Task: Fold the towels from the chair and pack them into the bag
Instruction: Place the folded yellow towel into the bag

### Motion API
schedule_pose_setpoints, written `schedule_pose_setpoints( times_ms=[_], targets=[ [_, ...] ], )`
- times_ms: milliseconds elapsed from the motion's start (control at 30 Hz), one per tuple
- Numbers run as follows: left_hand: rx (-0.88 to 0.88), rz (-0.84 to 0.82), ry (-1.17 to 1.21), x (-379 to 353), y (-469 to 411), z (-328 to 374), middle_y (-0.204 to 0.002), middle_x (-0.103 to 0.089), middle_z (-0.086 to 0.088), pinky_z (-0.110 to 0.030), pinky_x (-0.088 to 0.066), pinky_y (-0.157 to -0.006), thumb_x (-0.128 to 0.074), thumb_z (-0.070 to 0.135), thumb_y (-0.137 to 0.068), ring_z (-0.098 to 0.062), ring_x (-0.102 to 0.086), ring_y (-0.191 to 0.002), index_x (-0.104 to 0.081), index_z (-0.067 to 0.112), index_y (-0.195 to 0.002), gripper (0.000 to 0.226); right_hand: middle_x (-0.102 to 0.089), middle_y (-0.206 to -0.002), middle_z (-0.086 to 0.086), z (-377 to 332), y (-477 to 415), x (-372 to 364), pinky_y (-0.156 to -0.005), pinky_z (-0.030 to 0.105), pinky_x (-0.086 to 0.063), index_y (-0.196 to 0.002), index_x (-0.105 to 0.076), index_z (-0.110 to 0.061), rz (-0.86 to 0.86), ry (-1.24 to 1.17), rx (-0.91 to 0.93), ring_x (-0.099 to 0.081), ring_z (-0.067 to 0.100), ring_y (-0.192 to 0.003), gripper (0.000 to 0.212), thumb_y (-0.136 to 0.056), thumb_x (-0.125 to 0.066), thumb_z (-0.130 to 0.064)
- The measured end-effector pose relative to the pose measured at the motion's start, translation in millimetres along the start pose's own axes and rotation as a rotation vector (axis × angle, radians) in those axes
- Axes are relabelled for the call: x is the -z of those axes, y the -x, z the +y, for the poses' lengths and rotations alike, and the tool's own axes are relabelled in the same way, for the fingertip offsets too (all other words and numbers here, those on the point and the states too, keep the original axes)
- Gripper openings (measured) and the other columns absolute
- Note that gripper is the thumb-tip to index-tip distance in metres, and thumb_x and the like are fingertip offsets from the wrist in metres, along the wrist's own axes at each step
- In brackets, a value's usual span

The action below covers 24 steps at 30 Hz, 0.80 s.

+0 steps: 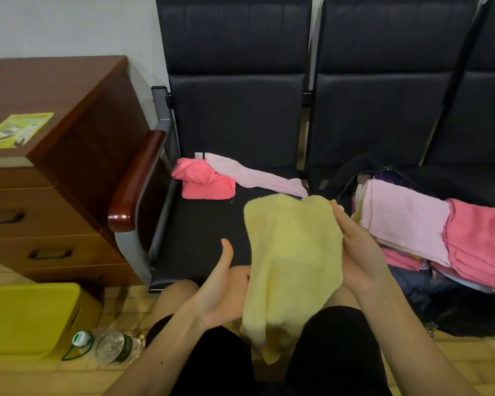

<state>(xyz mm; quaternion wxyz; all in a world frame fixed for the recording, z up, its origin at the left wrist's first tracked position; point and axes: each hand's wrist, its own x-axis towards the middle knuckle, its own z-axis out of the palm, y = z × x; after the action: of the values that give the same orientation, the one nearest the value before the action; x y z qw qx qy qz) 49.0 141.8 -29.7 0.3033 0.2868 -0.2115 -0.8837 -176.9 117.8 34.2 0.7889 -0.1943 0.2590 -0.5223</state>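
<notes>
Fluffy yellow towel (pixel 292 252) hangs soft, crumpled. Right hand (pixel 359 250) grips its top edge. Left hand (pixel 222 292) palm open, thumb up, fingers hidden behind it.

The person wears black shorts (pixel 335 352) of plain, matte cloth, seen at the near edge of the view. They cover both thighs, and each leg ends in a rounded hem just short of the knee. Beyond the hems the left knee (pixel 180 292) and the right knee (pixel 346 298) are uncovered. The left forearm (pixel 160 347) and the right forearm (pixel 406 332) are unsleeved from the near edge to the wrists. The left hand (pixel 223 292) and the right hand (pixel 360 252) are ungloved.
</notes>
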Motion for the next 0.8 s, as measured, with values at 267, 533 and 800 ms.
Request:
schedule_pose_setpoints(
  times_ms=[267, 533, 800],
  targets=[
    [0.010, 0.035, -0.319, 5, 13, 2, -0.123, -0.068, -0.016, -0.038, -0.054, -0.090, -0.077, 0.033, -0.085, -0.027, -0.067, -0.111, -0.064, 0.001, -0.126, 0.054, -0.076, -0.090, 0.010, -1, -2, -14, -0.066, 0.037, -0.062, -0.083, -0.080, -0.005, 0.167, -0.188, -0.004, -0.076, 0.022, -0.081, 0.038, -0.093, -0.052, -0.028],
    [-0.160, 0.251, -0.193, -25, 12, 21, -0.115, -0.070, -0.022, -0.037, -0.059, -0.081, -0.063, 0.027, -0.093, -0.029, -0.071, -0.102, -0.069, -0.003, -0.116, 0.038, -0.061, -0.135, 0.014, 52, 11, 15, -0.111, 0.050, -0.037, -0.128, -0.066, -0.013, 0.061, 0.015, -0.174, -0.058, 0.033, -0.124, 0.092, -0.061, -0.071, -0.075],
    [-0.279, 0.374, -0.230, -40, 20, 42, -0.114, -0.073, -0.015, -0.034, -0.059, -0.078, -0.057, 0.018, -0.095, -0.025, -0.071, -0.104, -0.068, 0.004, -0.118, 0.029, -0.068, -0.124, 0.014, 64, 23, 7, -0.092, 0.043, -0.055, -0.124, -0.065, -0.011, 0.086, 0.361, -0.089, -0.065, 0.027, -0.116, 0.032, -0.094, -0.057, -0.016]
  ],
)
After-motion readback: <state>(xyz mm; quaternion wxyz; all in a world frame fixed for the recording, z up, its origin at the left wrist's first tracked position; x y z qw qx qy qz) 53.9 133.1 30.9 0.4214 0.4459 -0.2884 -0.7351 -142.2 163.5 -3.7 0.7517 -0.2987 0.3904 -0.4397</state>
